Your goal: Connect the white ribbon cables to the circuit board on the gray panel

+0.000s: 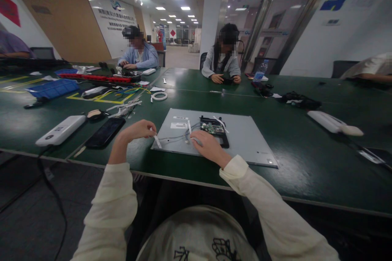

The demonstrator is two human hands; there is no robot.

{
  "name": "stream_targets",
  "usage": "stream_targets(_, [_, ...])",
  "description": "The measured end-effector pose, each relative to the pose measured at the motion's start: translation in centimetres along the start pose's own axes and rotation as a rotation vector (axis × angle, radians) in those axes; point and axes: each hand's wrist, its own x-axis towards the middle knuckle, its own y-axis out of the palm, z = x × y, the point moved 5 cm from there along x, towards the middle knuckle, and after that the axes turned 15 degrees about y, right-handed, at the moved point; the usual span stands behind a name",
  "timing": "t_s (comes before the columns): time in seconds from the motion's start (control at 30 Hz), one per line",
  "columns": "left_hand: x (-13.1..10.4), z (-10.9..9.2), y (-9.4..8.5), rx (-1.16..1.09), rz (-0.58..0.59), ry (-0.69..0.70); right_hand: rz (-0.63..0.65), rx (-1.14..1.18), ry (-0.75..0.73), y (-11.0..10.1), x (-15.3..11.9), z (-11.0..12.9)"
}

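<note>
Taping wires (176, 137) to the panel (245, 134) on the table (183, 166) seems underway: left hand (141, 129) pinching a white strip (157, 142) at the panel's near-left corner, right hand (208, 145) grip unclear; next calls for pressing flat.

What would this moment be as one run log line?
left hand: pinching white strip | right hand: near wires | panel: flat on table | circuit board: on panel

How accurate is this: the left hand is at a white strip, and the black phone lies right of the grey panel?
One slip: the head view shows the black phone left of the grey panel. The left hand is indeed at a white strip.
</note>
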Motion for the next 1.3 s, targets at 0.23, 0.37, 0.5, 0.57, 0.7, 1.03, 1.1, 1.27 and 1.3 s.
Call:
stream_targets(0.23, [-0.9, -0.2, 0.0, -0.031, -0.039, 0.067, 0.091, -0.036, -0.147, 0.4, -0.3, 1.3])
stream_targets(0.37, [-1.6, -0.2, 0.2, -0.032, -0.092, 0.105, 0.191, -0.132, -0.209, 1.2, -0.4, 2.7])
stream_targets(0.5, [-2.2, 0.0, 0.2, -0.011, -0.164, 0.132, 0.267, -0.182, -0.263, 2.7, -0.3, 4.6])
stream_targets(0.57, [-2.6, -0.1, 0.3, -0.006, -0.197, 0.136, 0.277, -0.193, -0.277, 3.5, -0.2, 5.4])
stream_targets(0.7, [-3.5, -0.9, 0.7, 0.009, -0.214, 0.161, 0.291, -0.207, -0.274, 4.6, 0.0, 5.8])
stream_targets(1.03, [-5.6, -2.6, 1.2, 0.048, -0.257, 0.166, 0.291, -0.183, -0.244, 4.9, 0.0, 5.5])
stream_targets(1.1, [-5.8, -3.2, 1.2, 0.032, -0.271, 0.173, 0.303, -0.157, -0.232, 4.8, 0.0, 5.5])
stream_targets(1.27, [-6.3, -5.6, 0.9, -0.088, -0.39, 0.162, 0.316, 0.1, -0.146, 3.5, 0.3, 5.6])
stream_targets(1.3, [-6.2, -6.1, 1.0, -0.13, -0.43, 0.156, 0.295, 0.203, -0.099, 3.0, 0.4, 5.5])
